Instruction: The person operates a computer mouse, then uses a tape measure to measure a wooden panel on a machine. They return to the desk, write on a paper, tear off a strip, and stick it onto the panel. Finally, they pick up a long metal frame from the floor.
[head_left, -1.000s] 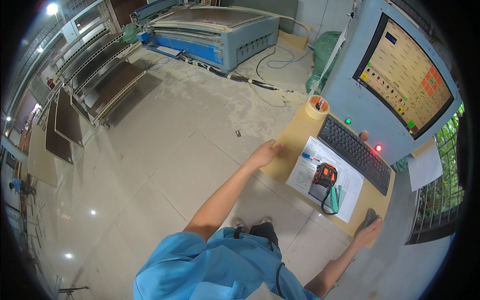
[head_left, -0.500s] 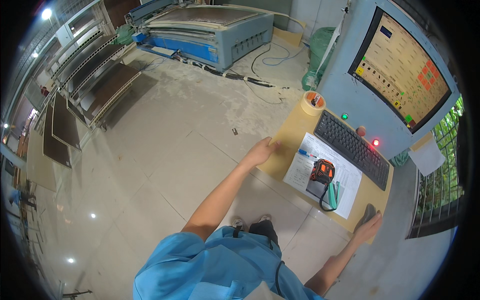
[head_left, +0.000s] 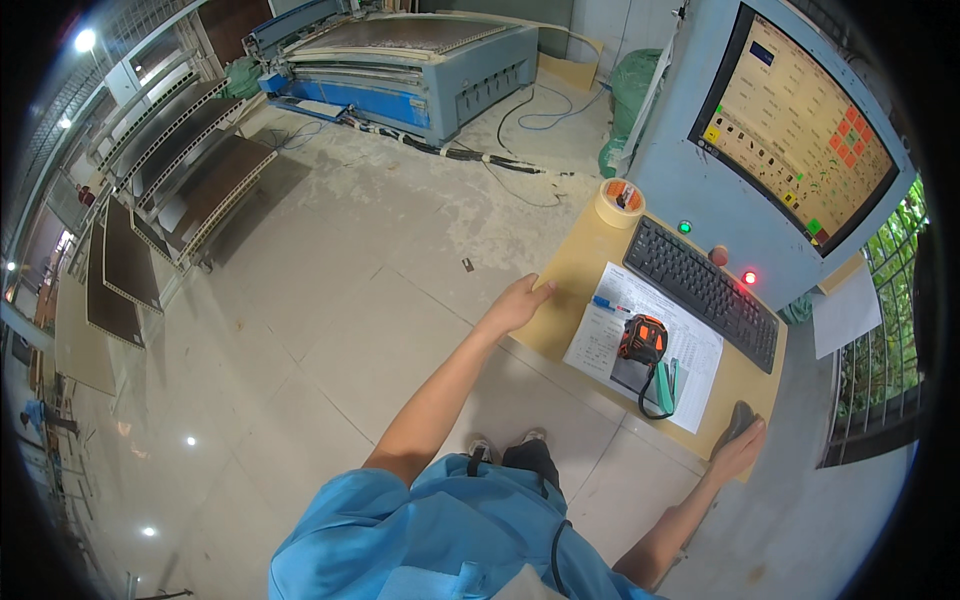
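Observation:
My left hand (head_left: 517, 306) grips the left edge of a tan board shelf (head_left: 560, 277), its thumb on top and the other fingers partly hidden. At the shelf's right end, my right hand (head_left: 738, 452) is curved over a dark computer mouse (head_left: 737, 425). Between my hands lie printed paper sheets (head_left: 695, 385). On them rest a black and orange tape measure (head_left: 643, 340) with a black strap, a green-handled tool (head_left: 666, 388) and a blue marker pen (head_left: 606, 304). Behind the papers is a black keyboard (head_left: 700, 290).
A roll of tape (head_left: 620, 203) sits at the shelf's far corner. The blue-grey cabinet holds a lit monitor (head_left: 800, 130), a green light (head_left: 685, 227) and a red light (head_left: 750, 278). A large blue machine (head_left: 440, 90), floor cables (head_left: 440, 150) and a panel rack (head_left: 200, 190) stand farther off.
The view has shifted slightly. Both hands keep their places on the shelf edge and the mouse, and the items on the shelf look unmoved.

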